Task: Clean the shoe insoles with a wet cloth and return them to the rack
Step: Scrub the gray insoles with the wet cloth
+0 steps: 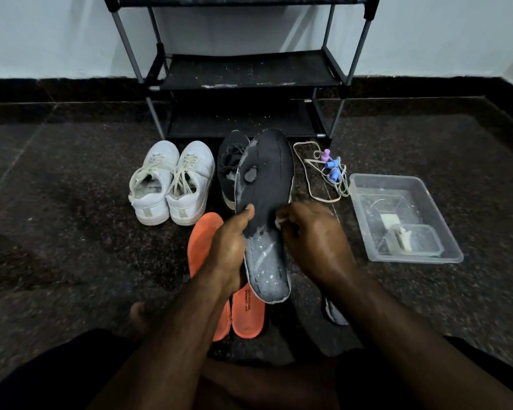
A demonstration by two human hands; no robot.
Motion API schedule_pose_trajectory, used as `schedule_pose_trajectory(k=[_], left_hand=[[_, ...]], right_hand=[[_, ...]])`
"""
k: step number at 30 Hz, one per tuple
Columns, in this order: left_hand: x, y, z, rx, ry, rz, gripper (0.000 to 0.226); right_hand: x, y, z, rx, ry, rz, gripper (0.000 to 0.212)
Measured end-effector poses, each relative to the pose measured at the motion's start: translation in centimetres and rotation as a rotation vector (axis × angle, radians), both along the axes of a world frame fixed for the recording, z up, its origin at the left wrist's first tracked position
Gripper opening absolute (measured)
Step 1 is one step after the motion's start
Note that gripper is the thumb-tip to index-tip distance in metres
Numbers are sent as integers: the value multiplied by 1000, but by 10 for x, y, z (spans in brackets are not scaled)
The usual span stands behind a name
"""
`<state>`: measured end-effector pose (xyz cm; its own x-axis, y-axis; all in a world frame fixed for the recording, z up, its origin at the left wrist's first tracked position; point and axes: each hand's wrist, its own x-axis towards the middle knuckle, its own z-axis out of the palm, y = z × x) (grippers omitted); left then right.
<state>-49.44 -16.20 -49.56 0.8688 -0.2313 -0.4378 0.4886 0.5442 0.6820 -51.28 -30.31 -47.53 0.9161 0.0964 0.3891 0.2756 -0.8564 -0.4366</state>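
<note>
Grey insole (264, 184) upright between hands: left hand (230, 247) grips its edge, right hand (311, 241) pinches white cloth (280, 222) against it

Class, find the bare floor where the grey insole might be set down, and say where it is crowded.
Free: floor left of the white shoes; floor between the right hand and the plastic tub. Crowded: around the orange insoles, black shoe and laces.

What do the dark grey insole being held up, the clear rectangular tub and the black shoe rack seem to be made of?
Dark grey insole: probably foam under matte fabric; worn patches expose paler material.
Clear rectangular tub: see-through plastic, glossy rim.
Black shoe rack: grey tubes, likely metal, with black joints and matte, fabric-like shelves.
</note>
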Motion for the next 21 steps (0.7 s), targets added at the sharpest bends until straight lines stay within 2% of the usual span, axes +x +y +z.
schedule_pose_trajectory(k=[2, 7, 13, 17, 19, 21], left_hand=[[1, 0, 1, 3, -3, -16, 43], [-2, -2, -1, 34, -6, -28, 40], [2, -2, -6, -21, 33, -30, 47], [2, -3, -10, -17, 12, -8, 45], [2, -3, -9, -38, 19, -5, 50], [2, -3, -9, -38, 38, 6, 61]], right_hand=[[-5, 0, 0, 0, -4, 30, 26], [12, -8, 9, 50, -80, -66, 21], [-12, 8, 0, 7, 2, 56, 23], [0, 3, 1, 62, -2, -23, 20], [-5, 11, 1, 57, 14, -54, 18], [-14, 20, -1, 55, 31, 15, 18]])
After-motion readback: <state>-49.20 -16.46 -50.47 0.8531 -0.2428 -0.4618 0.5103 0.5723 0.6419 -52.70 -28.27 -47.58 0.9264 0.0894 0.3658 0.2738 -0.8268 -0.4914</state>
